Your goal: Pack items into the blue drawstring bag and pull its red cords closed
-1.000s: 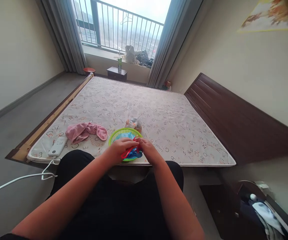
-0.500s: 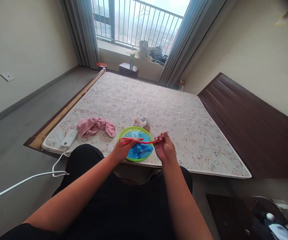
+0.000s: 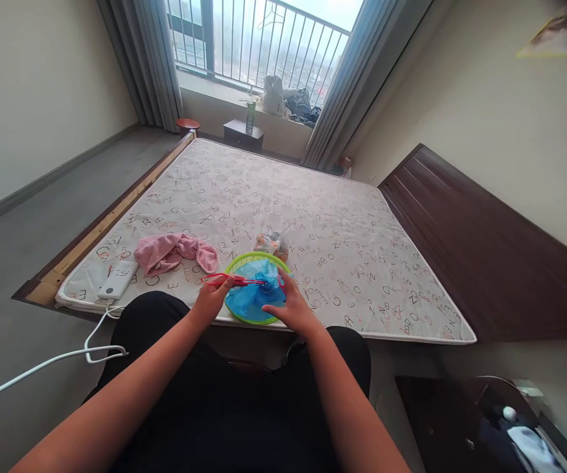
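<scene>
My left hand (image 3: 213,301) is closed on a bundle of thin red cord (image 3: 240,281), whose loose ends stick out to its left. The cord stretches right, across a bunched blue plastic bag (image 3: 248,299) that lies in a lime-green plastic basket (image 3: 230,268). Over the basket's right side is my right hand (image 3: 293,307), thumb and fingers apart around the bag's gathered part. A bit of red shows at its fingertips; whether they touch the cord is unclear.
The basket rests on the near edge of a letter-patterned mattress (image 3: 332,236). Behind it sits a knotted clear plastic bag (image 3: 272,244). To the left lie a pink cloth (image 3: 175,253) and a white power strip (image 3: 117,280) with its cable (image 3: 51,360).
My right hand has let its pinched end of the cord go and moved left and down to the blue bag, fingers spread. The blue bag bulges higher. My view has shifted slightly right.
</scene>
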`<state>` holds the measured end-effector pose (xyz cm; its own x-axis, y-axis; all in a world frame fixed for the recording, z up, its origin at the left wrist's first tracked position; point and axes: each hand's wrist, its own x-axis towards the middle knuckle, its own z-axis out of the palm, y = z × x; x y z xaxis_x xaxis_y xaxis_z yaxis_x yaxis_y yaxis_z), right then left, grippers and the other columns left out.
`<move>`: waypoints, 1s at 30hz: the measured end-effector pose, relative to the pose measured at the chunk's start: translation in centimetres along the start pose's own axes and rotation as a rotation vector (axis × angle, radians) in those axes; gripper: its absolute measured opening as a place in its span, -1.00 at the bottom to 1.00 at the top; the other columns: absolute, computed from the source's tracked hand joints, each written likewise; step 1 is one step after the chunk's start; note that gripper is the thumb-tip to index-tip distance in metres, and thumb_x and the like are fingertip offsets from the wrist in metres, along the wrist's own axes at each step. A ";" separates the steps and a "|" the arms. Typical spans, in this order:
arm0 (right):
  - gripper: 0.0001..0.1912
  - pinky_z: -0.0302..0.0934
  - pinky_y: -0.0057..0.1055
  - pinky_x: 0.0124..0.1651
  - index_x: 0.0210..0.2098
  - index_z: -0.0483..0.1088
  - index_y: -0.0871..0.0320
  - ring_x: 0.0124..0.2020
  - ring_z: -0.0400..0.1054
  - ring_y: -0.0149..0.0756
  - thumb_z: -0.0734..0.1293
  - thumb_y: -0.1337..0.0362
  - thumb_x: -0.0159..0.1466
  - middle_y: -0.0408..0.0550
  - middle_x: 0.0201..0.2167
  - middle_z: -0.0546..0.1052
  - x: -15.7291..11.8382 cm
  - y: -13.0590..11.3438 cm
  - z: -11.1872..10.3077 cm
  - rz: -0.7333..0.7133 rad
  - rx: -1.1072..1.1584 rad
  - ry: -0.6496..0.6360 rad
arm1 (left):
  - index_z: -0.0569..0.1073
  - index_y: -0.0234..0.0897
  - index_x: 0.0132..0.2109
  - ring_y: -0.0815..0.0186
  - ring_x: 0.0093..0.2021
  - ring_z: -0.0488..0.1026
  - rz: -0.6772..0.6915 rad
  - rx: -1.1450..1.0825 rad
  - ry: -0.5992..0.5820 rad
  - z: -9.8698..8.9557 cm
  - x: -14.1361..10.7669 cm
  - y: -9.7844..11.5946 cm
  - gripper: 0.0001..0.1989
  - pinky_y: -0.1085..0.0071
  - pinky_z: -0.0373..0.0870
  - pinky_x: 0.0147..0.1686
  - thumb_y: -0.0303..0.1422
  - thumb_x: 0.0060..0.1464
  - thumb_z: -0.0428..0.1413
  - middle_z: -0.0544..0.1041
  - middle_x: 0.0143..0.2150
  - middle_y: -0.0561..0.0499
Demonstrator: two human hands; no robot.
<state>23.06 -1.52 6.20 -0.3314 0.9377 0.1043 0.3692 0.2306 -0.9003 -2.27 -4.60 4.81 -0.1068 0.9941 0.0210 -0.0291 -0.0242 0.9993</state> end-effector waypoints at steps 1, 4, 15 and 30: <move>-0.29 0.34 -0.16 0.13 0.22 0.39 -0.01 0.15 0.38 -0.05 0.56 0.21 0.09 0.07 0.25 0.44 0.3 -0.2 0.9 -0.005 -0.118 -0.067 | 0.66 -0.32 -0.12 0.00 0.08 0.60 0.046 0.063 -0.020 -0.2 -0.1 -0.2 -0.45 0.02 0.42 0.23 0.10 0.27 0.07 0.70 -0.09 -0.21; -0.82 0.33 -0.24 0.01 -0.21 0.54 0.10 -0.12 0.46 -0.13 0.35 0.39 0.21 -0.02 -0.21 0.60 2.4 -1.4 2.1 0.022 -0.343 -0.158 | 0.65 -0.26 -0.05 0.02 0.18 0.52 0.198 0.219 0.012 -0.8 -0.6 -2.0 -0.43 0.02 0.34 0.30 0.11 0.33 -0.03 0.65 0.04 -0.19; -0.87 0.37 -0.43 -0.40 -0.24 0.46 0.15 -0.49 0.39 -0.38 0.40 0.23 0.26 -0.19 -0.51 0.45 18.2 -13.3 -2.5 0.017 0.094 0.036 | 0.36 -0.25 0.29 -0.04 0.41 0.26 0.092 0.431 0.098 -1.7 0.1 -10.9 -0.37 -0.06 0.17 0.39 0.06 0.27 0.04 0.37 0.36 -0.28; -0.70 0.42 -0.46 -0.26 -0.16 0.38 0.13 -0.34 0.36 -0.45 0.44 0.12 0.20 -0.21 -0.34 0.44 24.4 -8.3 1.0 0.179 0.471 0.267 | 0.36 -0.22 0.30 -0.02 0.43 0.24 0.099 0.427 0.024 -2.0 0.2 -10.6 -0.48 -0.10 0.13 0.42 -0.11 0.30 0.06 0.37 0.36 -0.25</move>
<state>11.07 19.16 15.83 -0.0456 0.9988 -0.0195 -0.0478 -0.0216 -0.9986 -3.94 -4.37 -5.83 -0.1115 0.9863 0.1212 0.3954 -0.0679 0.9160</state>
